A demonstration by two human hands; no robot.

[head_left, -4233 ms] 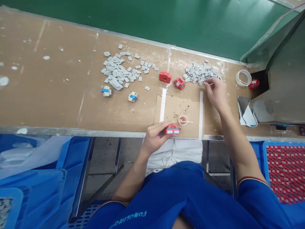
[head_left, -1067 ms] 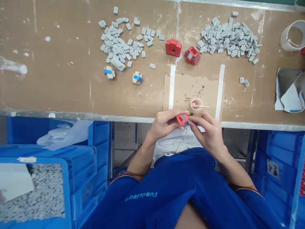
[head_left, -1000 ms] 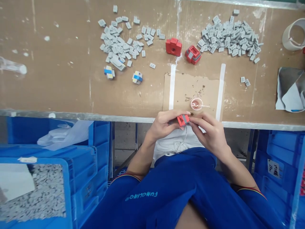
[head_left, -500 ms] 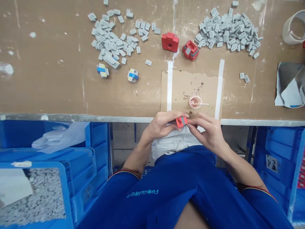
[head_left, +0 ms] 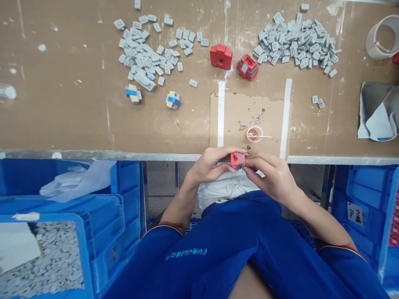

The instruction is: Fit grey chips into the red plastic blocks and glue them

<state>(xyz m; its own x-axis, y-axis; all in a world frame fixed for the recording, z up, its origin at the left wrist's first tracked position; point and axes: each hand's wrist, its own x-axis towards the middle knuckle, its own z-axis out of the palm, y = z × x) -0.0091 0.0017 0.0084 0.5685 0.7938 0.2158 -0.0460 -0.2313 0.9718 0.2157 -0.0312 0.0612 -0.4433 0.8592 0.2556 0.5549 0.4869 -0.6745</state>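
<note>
Just below the table's front edge, a small red block with a grey insert (head_left: 237, 159) sits between both my hands. My left hand (head_left: 211, 164) is closed round its left side. My right hand (head_left: 270, 177) pinches its right side with thumb and fingertips. On the cardboard mat (head_left: 233, 120) just above the hands stands a small round cup (head_left: 254, 134) with a thin stick lying across it. Two more red blocks (head_left: 221, 56) (head_left: 247, 66) rest on the table beyond the mat.
Two heaps of small grey tiles (head_left: 149, 52) (head_left: 296, 41) lie at the back of the brown table (head_left: 62, 112). Two blue-and-yellow taped pieces (head_left: 173, 99) sit at left. A tape roll (head_left: 378, 41) and grey sheets (head_left: 375, 116) are at right. Blue bins (head_left: 102, 207) stand below the table.
My right hand came back from the right grey heap and joined my left hand on the red block. The block has turned slightly between the fingers over the last second.
</note>
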